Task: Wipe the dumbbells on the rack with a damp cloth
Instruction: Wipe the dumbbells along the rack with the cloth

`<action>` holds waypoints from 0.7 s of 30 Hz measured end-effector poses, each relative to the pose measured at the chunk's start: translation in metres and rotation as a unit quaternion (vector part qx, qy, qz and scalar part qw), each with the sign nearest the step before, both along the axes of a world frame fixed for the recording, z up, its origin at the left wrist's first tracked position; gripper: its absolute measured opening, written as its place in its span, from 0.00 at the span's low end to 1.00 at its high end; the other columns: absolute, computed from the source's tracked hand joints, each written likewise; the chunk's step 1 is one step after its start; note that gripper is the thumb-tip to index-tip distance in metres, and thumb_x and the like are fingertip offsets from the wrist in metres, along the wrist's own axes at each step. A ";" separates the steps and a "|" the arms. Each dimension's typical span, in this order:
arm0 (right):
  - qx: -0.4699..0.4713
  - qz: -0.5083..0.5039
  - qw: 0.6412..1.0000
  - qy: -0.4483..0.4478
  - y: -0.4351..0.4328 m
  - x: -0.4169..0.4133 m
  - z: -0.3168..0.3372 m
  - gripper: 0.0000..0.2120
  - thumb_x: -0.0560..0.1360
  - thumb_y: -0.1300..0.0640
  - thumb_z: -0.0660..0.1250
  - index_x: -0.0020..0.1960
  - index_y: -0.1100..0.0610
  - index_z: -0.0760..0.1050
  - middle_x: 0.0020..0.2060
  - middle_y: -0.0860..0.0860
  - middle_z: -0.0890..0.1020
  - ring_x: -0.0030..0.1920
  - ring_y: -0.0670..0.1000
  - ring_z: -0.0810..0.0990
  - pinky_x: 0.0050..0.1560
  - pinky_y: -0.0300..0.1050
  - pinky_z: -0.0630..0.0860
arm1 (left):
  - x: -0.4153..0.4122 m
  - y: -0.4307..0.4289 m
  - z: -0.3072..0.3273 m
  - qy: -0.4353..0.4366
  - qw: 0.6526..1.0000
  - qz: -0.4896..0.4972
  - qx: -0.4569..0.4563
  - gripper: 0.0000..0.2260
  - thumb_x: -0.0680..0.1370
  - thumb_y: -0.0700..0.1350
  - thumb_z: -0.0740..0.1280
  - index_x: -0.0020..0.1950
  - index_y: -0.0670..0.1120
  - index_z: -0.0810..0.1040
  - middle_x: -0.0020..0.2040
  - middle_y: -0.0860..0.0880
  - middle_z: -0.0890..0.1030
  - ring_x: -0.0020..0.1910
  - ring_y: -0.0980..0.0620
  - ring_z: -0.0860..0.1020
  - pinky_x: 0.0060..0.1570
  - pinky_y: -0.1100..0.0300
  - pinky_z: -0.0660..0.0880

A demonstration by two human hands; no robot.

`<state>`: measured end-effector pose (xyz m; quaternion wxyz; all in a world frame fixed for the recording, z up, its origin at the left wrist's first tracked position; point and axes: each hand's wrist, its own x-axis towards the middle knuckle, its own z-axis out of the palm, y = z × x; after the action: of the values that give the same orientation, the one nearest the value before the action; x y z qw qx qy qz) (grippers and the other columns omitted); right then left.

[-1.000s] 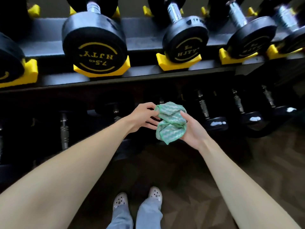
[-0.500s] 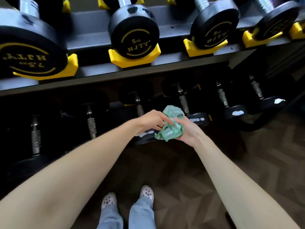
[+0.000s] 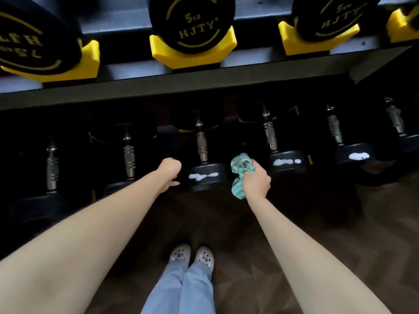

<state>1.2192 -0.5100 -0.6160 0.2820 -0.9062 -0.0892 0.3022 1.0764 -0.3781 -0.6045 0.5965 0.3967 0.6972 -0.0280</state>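
Observation:
My right hand (image 3: 257, 181) grips a bunched green and white cloth (image 3: 240, 172) just right of a black dumbbell (image 3: 205, 176) on the lower shelf, whose front head carries a white smear. My left hand (image 3: 169, 172) is to the left of that head with its fingers curled, holding nothing I can see; whether it touches the head I cannot tell. More dumbbells (image 3: 286, 163) with white smears lie to the right on the same shelf. On the upper shelf a black 5 kg dumbbell (image 3: 192, 21) sits in a yellow cradle (image 3: 192, 55).
The dark rack's upper shelf edge (image 3: 181, 85) overhangs the lower row. Several chrome-handled dumbbells (image 3: 129, 155) fill the lower shelf to the left. My feet in light clogs (image 3: 192, 257) stand on dark wooden floor (image 3: 317, 223) in front of the rack.
My hands have parted: the left let go of the cloth and moved left, the right keeps the cloth and lowered toward the lower shelf. The view dropped closer to the lower row.

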 end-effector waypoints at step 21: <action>-0.049 0.490 0.868 -0.064 0.050 -0.083 0.001 0.20 0.78 0.63 0.60 0.70 0.54 0.67 0.61 0.52 0.64 0.55 0.52 0.73 0.55 0.46 0.75 | -0.046 -0.001 -0.020 -0.126 0.988 0.055 -0.071 0.20 0.82 0.42 0.50 0.74 0.42 0.60 0.67 0.36 0.71 0.70 0.41 0.67 0.68 0.47 0.64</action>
<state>1.1357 -0.4600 -0.6154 0.0468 -0.7759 -0.5250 0.3466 1.0299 -0.3794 -0.6244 0.7068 0.3150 0.6334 0.0060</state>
